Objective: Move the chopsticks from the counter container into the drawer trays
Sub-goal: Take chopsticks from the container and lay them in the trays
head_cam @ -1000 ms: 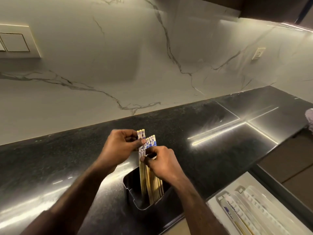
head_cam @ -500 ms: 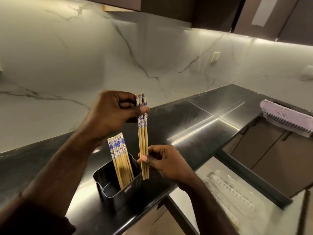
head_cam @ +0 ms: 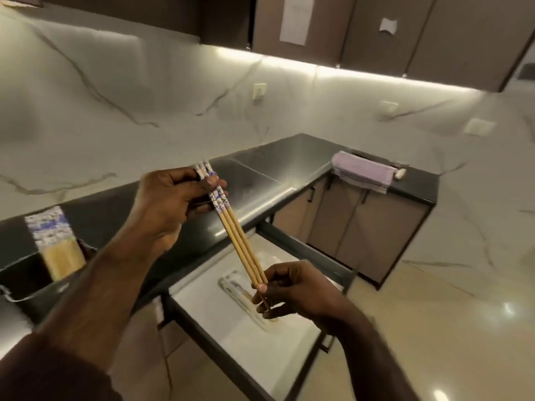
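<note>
Counter (head_cam: 110, 209): dark stone slab, running from lower left to right of centre of the frame, marble wall behind.

Drawer (head_cam: 231, 337): pulled open below the counter edge, centre bottom; pale floor, dark frame.

Drawer tray (head_cam: 246, 299): clear ribbed insert lying in the drawer, blurred; contents cannot be told.

Towel (head_cam: 362, 172): lilac, folded over the counter edge, right of centre.

Container (head_cam: 26, 282): black bin on the counter, far left, with remaining chopsticks (head_cam: 55, 241) standing upright inside, patterned ends up.

Held chopsticks (head_cam: 240, 241): small bundle, about three, slanted in the air above the drawer, blue-and-white ends upward, bare tips down.

Left hand (head_cam: 170, 204): fingers and thumb curled round the patterned ends.

Right hand (head_cam: 292, 287): pinches the bare tips, just above the tray.

Handling, judged: light, stiff, smooth sticks that roll and fan apart easily. Best taken at both ends, kept parallel, and lowered flat into a tray groove.
</note>
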Motion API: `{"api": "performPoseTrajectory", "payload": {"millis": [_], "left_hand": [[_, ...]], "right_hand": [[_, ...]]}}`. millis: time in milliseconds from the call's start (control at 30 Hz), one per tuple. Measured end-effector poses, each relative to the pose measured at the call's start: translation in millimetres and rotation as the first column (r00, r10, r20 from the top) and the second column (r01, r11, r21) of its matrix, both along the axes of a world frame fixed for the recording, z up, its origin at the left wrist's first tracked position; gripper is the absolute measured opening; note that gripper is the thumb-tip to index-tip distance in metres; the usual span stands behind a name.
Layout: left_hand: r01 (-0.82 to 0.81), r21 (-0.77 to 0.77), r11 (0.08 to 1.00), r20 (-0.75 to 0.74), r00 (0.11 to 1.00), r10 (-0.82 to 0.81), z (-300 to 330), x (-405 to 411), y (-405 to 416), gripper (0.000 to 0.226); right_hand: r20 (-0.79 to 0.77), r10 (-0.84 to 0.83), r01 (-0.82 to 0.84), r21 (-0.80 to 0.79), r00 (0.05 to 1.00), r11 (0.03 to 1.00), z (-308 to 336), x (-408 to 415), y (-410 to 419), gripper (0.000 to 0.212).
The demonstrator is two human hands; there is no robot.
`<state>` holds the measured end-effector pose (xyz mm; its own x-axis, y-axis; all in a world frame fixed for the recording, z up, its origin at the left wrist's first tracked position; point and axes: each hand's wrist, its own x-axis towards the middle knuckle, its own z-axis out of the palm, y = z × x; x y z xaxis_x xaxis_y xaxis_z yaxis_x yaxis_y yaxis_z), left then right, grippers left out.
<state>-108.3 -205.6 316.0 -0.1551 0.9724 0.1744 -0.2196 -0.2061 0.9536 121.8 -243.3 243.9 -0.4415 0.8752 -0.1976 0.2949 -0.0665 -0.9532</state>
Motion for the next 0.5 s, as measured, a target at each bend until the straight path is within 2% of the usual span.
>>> {"api": "performPoseTrajectory", "payload": {"millis": [167, 333, 500], "left_hand": [[0.073, -0.116, 0.991, 0.121, 0.991, -0.059, -15, 82, 6, 0.011], [0.177, -0.148, 0.973, 0.166, 0.974, -0.152, -26, 142, 22, 0.015], [0.231, -0.179, 0.956, 0.185, 0.963, -0.197, -46, 176, 47, 0.028]], "right_hand": [[0.040, -0.150, 0.151, -0.010, 0.988, 0.989, 6, 83, -28, 0.021], [0.064, -0.288, 0.289, -0.016, 0.956, 0.957, 4, 135, -38, 0.020], [0.114, -0.338, 0.344, -0.038, 0.934, 0.938, -4, 166, -29, 0.021]]}}
